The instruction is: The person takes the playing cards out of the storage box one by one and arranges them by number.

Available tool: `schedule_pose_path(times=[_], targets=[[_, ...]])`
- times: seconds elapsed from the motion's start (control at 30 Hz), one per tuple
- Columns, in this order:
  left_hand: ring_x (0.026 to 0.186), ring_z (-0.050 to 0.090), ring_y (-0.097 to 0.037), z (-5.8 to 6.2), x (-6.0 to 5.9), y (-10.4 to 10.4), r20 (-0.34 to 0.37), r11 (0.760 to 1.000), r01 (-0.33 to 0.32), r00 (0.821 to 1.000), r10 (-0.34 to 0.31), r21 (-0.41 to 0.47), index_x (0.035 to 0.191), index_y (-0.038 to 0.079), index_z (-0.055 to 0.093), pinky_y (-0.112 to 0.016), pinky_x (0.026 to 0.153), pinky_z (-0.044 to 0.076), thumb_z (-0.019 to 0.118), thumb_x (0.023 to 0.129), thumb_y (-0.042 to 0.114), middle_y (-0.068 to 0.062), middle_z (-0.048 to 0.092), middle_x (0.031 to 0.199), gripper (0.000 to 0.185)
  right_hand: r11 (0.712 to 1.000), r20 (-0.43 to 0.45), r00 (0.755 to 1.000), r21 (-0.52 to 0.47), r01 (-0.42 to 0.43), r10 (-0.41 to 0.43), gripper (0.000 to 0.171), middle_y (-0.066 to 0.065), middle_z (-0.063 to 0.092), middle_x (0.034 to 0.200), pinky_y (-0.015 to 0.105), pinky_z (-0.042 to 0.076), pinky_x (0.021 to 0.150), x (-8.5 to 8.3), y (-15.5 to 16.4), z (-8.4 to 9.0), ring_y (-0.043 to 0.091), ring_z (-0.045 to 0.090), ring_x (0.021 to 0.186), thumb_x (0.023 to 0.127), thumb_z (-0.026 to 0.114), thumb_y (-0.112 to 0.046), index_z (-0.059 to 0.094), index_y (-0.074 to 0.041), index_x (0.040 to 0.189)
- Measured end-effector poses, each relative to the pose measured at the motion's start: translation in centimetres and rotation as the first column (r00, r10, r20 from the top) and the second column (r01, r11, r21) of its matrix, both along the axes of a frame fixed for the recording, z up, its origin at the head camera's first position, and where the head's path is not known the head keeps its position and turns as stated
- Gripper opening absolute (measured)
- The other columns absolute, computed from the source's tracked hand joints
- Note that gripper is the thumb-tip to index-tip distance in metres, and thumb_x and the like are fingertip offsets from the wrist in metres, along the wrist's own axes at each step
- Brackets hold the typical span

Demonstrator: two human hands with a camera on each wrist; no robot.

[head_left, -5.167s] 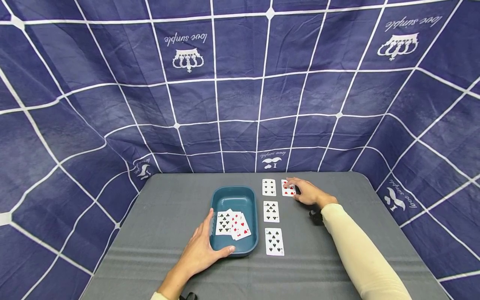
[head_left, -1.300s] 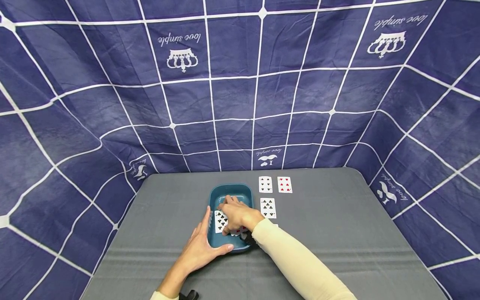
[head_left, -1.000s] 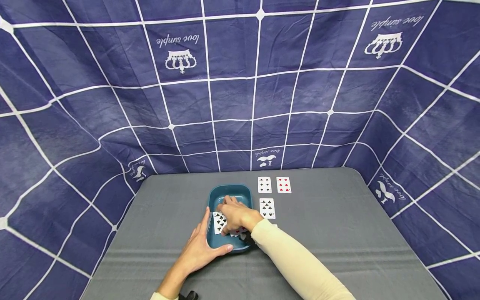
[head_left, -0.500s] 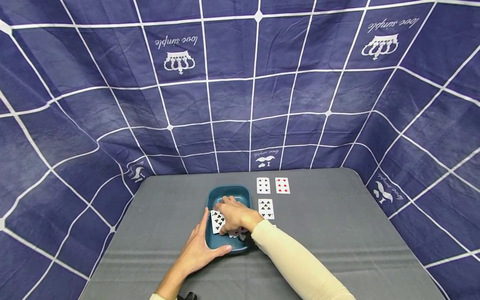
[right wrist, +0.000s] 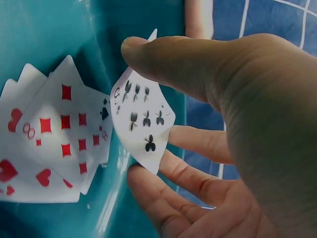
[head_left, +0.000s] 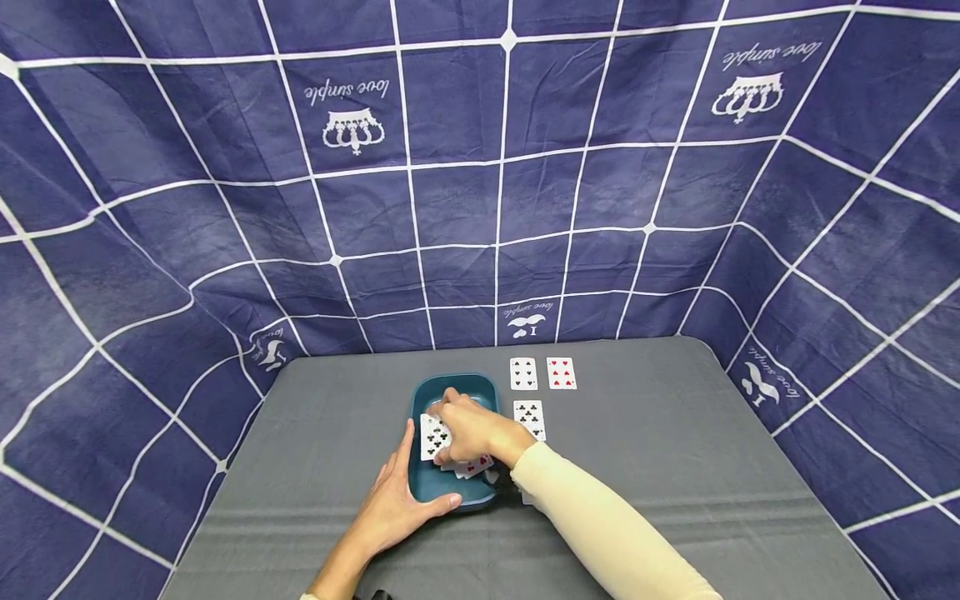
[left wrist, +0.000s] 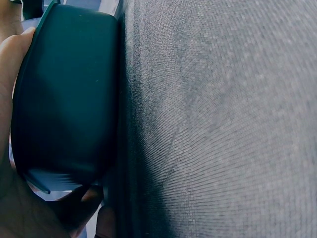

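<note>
Head | right hand [head_left: 474, 430] pinches one card [right wrist: 141, 111] (bowed) | left hand [head_left: 392, 502], spread, grips one tray [head_left: 431, 482]

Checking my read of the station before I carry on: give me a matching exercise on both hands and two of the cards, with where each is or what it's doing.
Column one
1. Right hand
2. Eight of diamonds
3. Left hand
4. Six of hearts

Column two
A. In the pile inside the blue-green tray
B. Lying flat on the gray table
C. Thumb and fingers set against the near left corner of the tray
D. Pinching a clubs card between thumb and fingers

Right pairs: 1-D, 2-A, 3-C, 4-B
</note>
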State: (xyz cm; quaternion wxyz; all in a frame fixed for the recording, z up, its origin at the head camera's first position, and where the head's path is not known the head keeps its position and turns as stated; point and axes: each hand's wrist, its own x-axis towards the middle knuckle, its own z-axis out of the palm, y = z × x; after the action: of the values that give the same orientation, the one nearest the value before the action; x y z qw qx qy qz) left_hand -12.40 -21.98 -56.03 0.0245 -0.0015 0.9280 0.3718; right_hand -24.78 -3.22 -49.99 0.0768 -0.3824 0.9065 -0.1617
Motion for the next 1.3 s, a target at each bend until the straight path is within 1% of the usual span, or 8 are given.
schedule_pose_path(times=[0.1, 0.17, 0.37, 0.53, 0.73, 0.87, 1.07, 1.3], targets=[[0.168, 0.044, -0.056, 0.0, 0.0, 0.0, -0.002, 1.0, -0.001, 1.0, 0.001, -0.006, 0.19, 0.032, 0.005, -0.081, 0.125, 0.046, 0.098, 0.08, 0.075, -0.025, 0.038, 0.188, 0.151, 1.0, 0.003, 1.0, -0.01, 0.006, -0.006, 0.084, 0.011, 0.067, 0.139, 0.037, 0.063, 0.11, 0.2, 0.7, 0.3, 0.026, 0.072, 0.117, 0.09, 0.104, -0.039, 0.069, -0.009, 0.161], [0.168, 0.045, -0.056, 0.0, 0.0, 0.0, -0.003, 1.0, -0.001, 1.0, 0.0, -0.013, 0.19, 0.031, 0.005, -0.08, 0.124, 0.047, 0.098, 0.08, 0.075, -0.026, 0.039, 0.187, 0.151, 1.0, 0.008, 1.0, -0.013, 0.012, -0.011, 0.086, 0.012, 0.067, 0.138, 0.037, 0.063, 0.11, 0.3, 1.2, 0.4, 0.025, 0.071, 0.117, 0.089, 0.104, -0.04, 0.068, -0.009, 0.162], [0.167, 0.046, -0.056, -0.1, 0.1, -0.1, -0.007, 1.0, -0.006, 1.0, 0.006, -0.023, 0.19, 0.028, 0.006, -0.079, 0.124, 0.048, 0.099, 0.079, 0.074, -0.027, 0.04, 0.186, 0.152, 0.998, 0.043, 0.999, -0.049, 0.034, -0.031, 0.088, 0.013, 0.064, 0.149, 0.038, 0.061, 0.116, 0.5, 2.7, 0.6, 0.026, 0.068, 0.132, 0.092, 0.103, -0.038, 0.064, -0.011, 0.167], [0.166, 0.048, -0.055, -0.3, 0.1, -0.2, -0.016, 1.0, -0.011, 1.0, 0.01, -0.027, 0.19, 0.029, 0.006, -0.079, 0.123, 0.05, 0.099, 0.078, 0.075, -0.028, 0.042, 0.184, 0.152, 0.995, 0.065, 0.997, -0.09, 0.053, -0.047, 0.086, 0.014, 0.062, 0.151, 0.041, 0.06, 0.117, 1.0, 4.0, 0.9, 0.028, 0.067, 0.135, 0.094, 0.101, -0.032, 0.063, -0.008, 0.167], [0.166, 0.049, -0.054, -0.5, -0.1, -0.2, -0.017, 0.999, -0.023, 1.0, 0.022, -0.022, 0.19, 0.033, 0.007, -0.078, 0.123, 0.05, 0.1, 0.077, 0.076, -0.026, 0.042, 0.186, 0.152, 0.991, 0.04, 0.998, -0.124, 0.05, -0.046, 0.087, 0.017, 0.062, 0.15, 0.044, 0.06, 0.119, 1.4, 5.3, 1.2, 0.031, 0.068, 0.136, 0.094, 0.101, -0.03, 0.062, -0.005, 0.167], [0.165, 0.049, -0.054, -0.4, -0.1, -0.2, -0.022, 1.0, -0.026, 0.999, 0.025, -0.017, 0.19, 0.032, 0.008, -0.078, 0.124, 0.049, 0.1, 0.077, 0.076, -0.026, 0.043, 0.185, 0.152, 0.989, 0.041, 0.998, -0.136, 0.051, -0.045, 0.087, 0.017, 0.062, 0.15, 0.045, 0.06, 0.118, 1.6, 6.0, 1.2, 0.03, 0.067, 0.135, 0.094, 0.1, -0.029, 0.061, -0.004, 0.168], [0.165, 0.049, -0.054, -0.3, 0.0, -0.1, -0.021, 1.0, -0.018, 1.0, 0.018, -0.021, 0.19, 0.03, 0.008, -0.078, 0.124, 0.049, 0.1, 0.077, 0.075, -0.026, 0.044, 0.185, 0.152, 0.988, 0.035, 0.999, -0.15, 0.043, -0.038, 0.087, 0.019, 0.061, 0.153, 0.049, 0.06, 0.121, 2.2, 7.1, 1.1, 0.035, 0.066, 0.14, 0.094, 0.101, -0.029, 0.061, -0.002, 0.167], [0.165, 0.049, -0.055, -0.3, -0.1, 0.1, -0.021, 1.0, -0.019, 1.0, 0.019, -0.022, 0.19, 0.029, 0.009, -0.078, 0.124, 0.049, 0.1, 0.077, 0.074, -0.026, 0.043, 0.185, 0.152, 0.986, -0.014, 0.999, -0.163, 0.036, -0.039, 0.085, 0.018, 0.062, 0.149, 0.048, 0.062, 0.115, 2.6, 8.4, 1.2, 0.032, 0.068, 0.135, 0.093, 0.101, -0.027, 0.063, -0.002, 0.165]])
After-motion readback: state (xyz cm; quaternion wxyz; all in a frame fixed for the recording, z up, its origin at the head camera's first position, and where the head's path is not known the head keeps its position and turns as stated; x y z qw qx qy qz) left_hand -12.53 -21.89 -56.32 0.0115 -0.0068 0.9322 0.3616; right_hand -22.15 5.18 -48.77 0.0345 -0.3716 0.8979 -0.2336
